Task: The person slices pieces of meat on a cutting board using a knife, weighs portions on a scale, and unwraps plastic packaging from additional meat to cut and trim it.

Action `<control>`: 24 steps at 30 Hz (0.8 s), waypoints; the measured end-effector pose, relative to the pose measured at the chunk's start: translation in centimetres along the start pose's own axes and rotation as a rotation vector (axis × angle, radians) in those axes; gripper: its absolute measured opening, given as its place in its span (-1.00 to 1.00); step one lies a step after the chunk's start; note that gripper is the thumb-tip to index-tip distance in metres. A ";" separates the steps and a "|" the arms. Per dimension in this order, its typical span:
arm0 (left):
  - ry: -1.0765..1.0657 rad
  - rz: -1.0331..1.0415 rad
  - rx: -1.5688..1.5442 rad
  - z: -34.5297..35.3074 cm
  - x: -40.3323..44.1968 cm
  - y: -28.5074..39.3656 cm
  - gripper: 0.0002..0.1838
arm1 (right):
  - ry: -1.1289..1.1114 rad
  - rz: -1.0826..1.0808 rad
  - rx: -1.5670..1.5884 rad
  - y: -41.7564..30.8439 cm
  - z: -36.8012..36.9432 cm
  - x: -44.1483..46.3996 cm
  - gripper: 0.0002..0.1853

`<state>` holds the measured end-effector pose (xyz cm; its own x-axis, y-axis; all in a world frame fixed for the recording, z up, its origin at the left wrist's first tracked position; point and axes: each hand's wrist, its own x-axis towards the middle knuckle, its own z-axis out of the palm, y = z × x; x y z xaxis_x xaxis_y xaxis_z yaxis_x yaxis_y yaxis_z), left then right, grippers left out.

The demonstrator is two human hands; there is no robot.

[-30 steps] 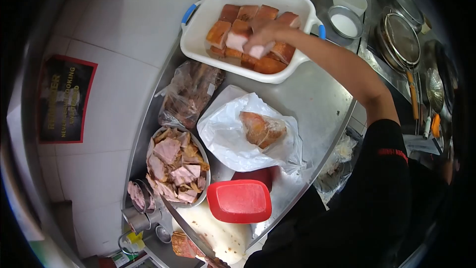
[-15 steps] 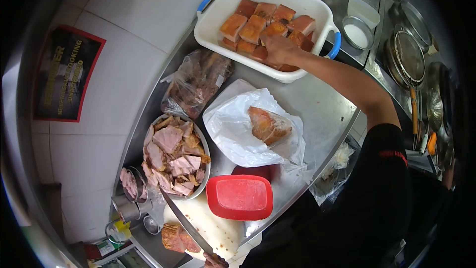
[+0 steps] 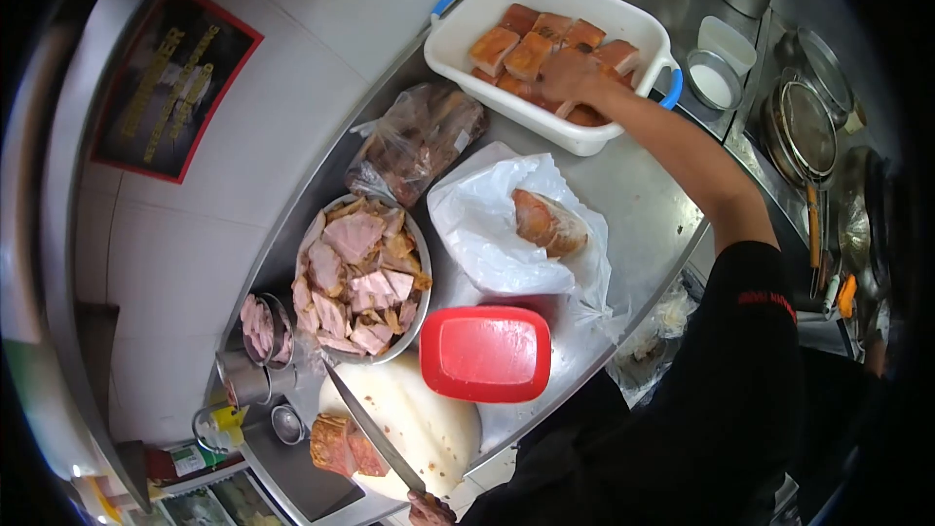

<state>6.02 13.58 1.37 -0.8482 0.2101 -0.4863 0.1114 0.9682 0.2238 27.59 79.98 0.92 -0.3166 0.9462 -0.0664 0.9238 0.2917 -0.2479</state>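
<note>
The right hand [image 3: 573, 78], blurred, is among the meat [image 3: 527, 56] in the tub [image 3: 516, 109]; I cannot tell its opening or grip. The left hand [image 3: 429, 508], low in view, closes round the knife [image 3: 368, 426], hiding its handle.

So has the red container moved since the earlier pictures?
No. Judged against the steel table, the red container holds its place, between the table's edge and the bowl of cut meat; the camera's view has shifted instead.
</note>
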 end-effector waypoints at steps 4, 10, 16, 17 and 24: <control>0.067 -0.049 -0.091 -2.3 -3.1 1.0 -0.54 | 0.304 -0.023 0.165 -1.9 -6.1 -2.4 -0.46; 0.162 0.027 -0.735 -1.3 -0.8 -12.5 -0.52 | 0.340 -0.591 0.685 -14.9 -8.7 -19.3 -0.65; 0.331 -0.022 -0.790 -2.6 -3.0 -23.3 -0.37 | -0.023 -1.175 0.583 -30.5 3.1 -37.3 -0.32; 0.343 -0.041 -0.800 -2.5 -3.4 -25.0 -0.36 | -0.176 -1.200 0.505 -33.7 4.9 -39.4 -0.32; 0.364 -0.008 -0.735 -1.2 -4.9 -32.2 -0.34 | -0.117 -1.723 0.064 -46.7 21.3 -41.9 -0.36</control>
<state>5.99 -18.74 -2.47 -0.9766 0.0236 -0.2140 -0.1561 0.6067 0.7794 -6.88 23.79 -5.32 -0.8685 -0.4382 0.2317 -0.4753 0.8688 -0.1386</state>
